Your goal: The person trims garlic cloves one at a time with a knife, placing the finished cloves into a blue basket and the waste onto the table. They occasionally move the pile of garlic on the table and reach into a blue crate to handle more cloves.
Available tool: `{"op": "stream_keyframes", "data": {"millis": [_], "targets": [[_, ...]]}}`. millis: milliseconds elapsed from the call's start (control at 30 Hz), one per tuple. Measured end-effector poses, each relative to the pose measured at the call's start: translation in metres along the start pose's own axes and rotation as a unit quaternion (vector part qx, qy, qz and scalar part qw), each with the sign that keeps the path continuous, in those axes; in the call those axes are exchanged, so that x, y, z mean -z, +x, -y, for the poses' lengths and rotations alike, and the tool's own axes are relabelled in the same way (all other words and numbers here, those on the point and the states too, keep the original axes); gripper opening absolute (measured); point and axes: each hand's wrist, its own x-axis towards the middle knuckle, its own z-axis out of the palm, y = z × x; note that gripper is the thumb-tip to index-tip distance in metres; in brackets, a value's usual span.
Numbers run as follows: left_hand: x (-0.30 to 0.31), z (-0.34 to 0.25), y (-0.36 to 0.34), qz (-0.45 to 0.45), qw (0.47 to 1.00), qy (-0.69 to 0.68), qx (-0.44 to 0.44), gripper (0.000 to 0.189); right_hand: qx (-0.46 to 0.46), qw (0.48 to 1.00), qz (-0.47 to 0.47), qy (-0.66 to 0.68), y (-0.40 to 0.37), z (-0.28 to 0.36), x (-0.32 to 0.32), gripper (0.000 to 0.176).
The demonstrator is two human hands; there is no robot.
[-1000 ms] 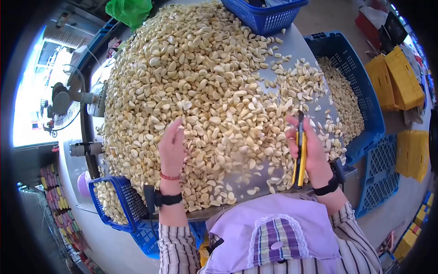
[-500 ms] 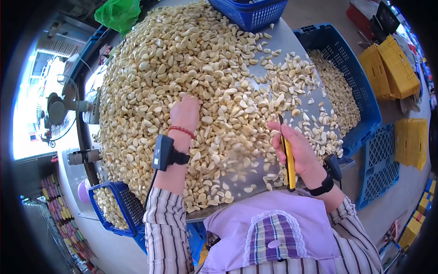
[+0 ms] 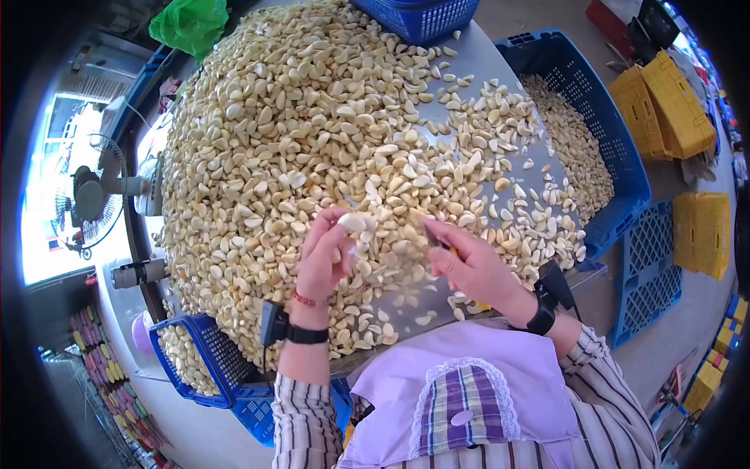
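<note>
A broad heap of pale garlic cloves (image 3: 266, 133) covers the metal table. Above its near part, my left hand (image 3: 322, 254) holds a whitish clove (image 3: 356, 223) between thumb and fingers. My right hand (image 3: 473, 266) is closed around a knife, its short dark blade (image 3: 434, 238) pointing up and left toward my left hand. Most of the yellow handle (image 3: 483, 306) is hidden by the palm. The two hands are apart, with loose cloves below them.
A large blue crate (image 3: 625, 191) of cloves stands at the right. One blue basket (image 3: 226, 359) of cloves is at the lower left, another (image 3: 426, 23) at the top. A fan (image 3: 94, 191) stands left, yellow crates (image 3: 699, 234) far right.
My left hand has risen off the heap and come nearer to me, now with a clove in its fingers. My right hand has moved left, and the knife has tilted toward my left hand.
</note>
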Motion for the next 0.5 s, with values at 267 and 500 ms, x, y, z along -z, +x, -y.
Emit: {"op": "stream_keyframes", "data": {"millis": [267, 500], "targets": [[-0.045, 0.028, -0.036, -0.039, 0.998, 0.047, -0.004, 0.021, 0.033, 0.981, 0.103, -0.163, -0.004, 0.015, -0.007, 0.066], [-0.045, 0.04, -0.049, 0.004, 0.998, 0.002, -0.06, 0.01, 0.065, 0.987, 0.133, -0.064, -0.006, -0.003, -0.006, 0.053]]}}
